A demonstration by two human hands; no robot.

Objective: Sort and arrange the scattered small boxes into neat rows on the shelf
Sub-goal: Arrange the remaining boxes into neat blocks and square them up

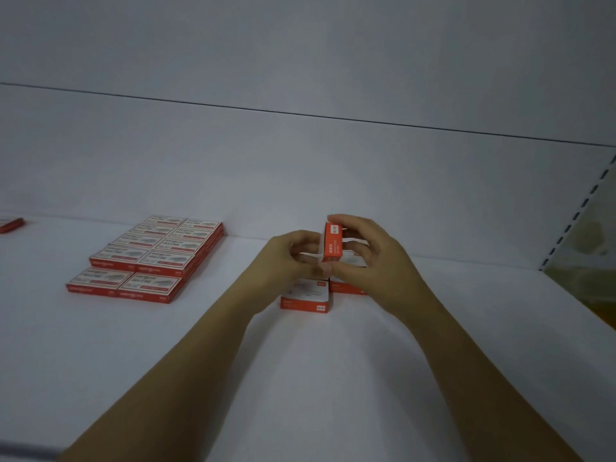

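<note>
Above the white shelf (300,378) both my hands hold one small orange-and-white box (332,243), stood up on end. My right hand (376,258) grips it from the right, fingers over its top and thumb low. My left hand (286,258) pinches its lower left edge. Under the hands two more small orange boxes lie flat: one at the front (306,300) and one behind it to the right (346,286), partly hidden. At the left, flat red-and-white boxes (150,258) lie in two neat columns, partly stacked.
Another red box (11,225) shows at the far left edge. The shelf's white back panel (300,168) rises right behind the boxes. A slotted upright (580,208) bounds the shelf at the right.
</note>
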